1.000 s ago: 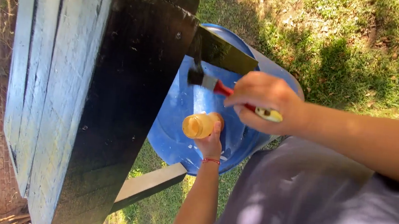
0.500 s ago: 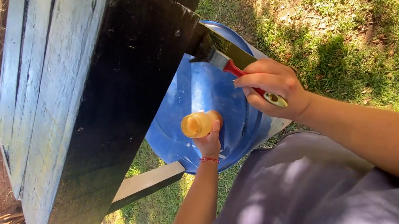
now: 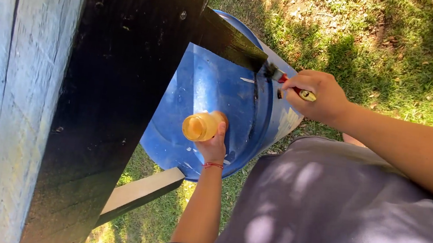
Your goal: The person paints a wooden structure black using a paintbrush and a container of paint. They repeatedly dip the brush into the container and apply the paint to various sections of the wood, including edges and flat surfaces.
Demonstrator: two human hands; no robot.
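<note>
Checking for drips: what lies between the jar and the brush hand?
In the head view, only the blue barrel's top lies between the jar in the left hand and the right hand.

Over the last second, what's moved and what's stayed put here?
The right hand has carried the paintbrush up and outward along the black-painted crosspiece, from near the tabletop to the board's far end. The left hand keeps its grip on the yellow jar over the blue barrel, unchanged.

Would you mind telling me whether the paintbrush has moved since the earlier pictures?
Yes. The right hand has carried the paintbrush up along the black-painted rail, away from the orange jar.
</note>
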